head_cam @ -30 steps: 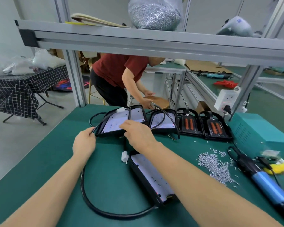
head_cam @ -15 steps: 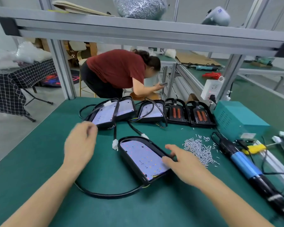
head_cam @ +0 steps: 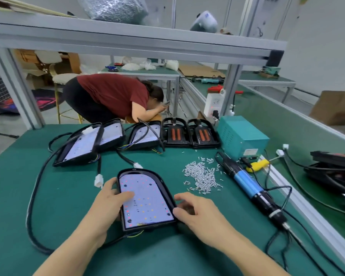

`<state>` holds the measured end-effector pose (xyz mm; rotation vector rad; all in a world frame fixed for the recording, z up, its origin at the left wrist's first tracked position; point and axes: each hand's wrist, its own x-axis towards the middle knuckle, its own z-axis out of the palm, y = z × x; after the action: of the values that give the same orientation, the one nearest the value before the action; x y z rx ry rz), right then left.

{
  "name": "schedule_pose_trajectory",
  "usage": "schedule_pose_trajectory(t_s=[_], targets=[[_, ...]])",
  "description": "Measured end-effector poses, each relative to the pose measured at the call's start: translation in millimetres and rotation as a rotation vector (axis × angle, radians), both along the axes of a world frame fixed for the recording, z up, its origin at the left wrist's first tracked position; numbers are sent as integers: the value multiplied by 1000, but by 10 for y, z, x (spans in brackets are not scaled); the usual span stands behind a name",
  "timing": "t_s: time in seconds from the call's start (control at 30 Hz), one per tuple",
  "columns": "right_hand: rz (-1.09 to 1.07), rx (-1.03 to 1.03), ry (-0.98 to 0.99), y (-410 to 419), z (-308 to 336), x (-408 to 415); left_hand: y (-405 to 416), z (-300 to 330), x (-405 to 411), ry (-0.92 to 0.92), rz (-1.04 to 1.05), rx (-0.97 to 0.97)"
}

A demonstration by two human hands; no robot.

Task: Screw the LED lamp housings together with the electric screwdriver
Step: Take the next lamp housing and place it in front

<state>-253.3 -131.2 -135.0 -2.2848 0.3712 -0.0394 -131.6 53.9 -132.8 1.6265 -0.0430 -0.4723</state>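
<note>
Green bench: five lamp housings.

Bright even indoor light, soft faint shadows, slight motion blur throughout, wide-angle bending at edges

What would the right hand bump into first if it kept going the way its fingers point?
Probably the lamp. The right hand has its fingers aimed left at the lamp's black right edge, already very close or touching; the blur hides which.
</note>
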Motion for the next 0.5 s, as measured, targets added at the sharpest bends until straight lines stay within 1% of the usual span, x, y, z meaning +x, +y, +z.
schedule_pose_trajectory(t_s=[0.03, 0.1, 0.13, 0.17, 0.23, 0.3, 0.37, 0.43, 0.5], targets=[[-3, 25, -11, -59, 14, -16, 17, 11, 37, -71, 11, 93], [-58, 27, -75, -230, 70, 8, 37, 62, 153, -272, 63, 308], [-102, 9, -118, -340, 111, 64, 20, 118, 208, -340, 78, 352], [-146, -17, -157, -457, 160, 154, -22, 186, 251, -370, 63, 358], [-205, -105, -200, -665, 284, 429, -140, 269, 306, -373, -8, 376], [-206, -256, -220, -817, 384, 796, -224, 273, 337, -381, -42, 427], [-167, -471, -220, -917, 419, 1163, -263, 241, 342, -319, -18, 388], [-112, -699, -179, -968, 396, 1458, -274, 192, 345, -164, 32, 237], [-68, -875, -115, -992, 327, 1674, -277, 143, 346, -38, 78, 126]])
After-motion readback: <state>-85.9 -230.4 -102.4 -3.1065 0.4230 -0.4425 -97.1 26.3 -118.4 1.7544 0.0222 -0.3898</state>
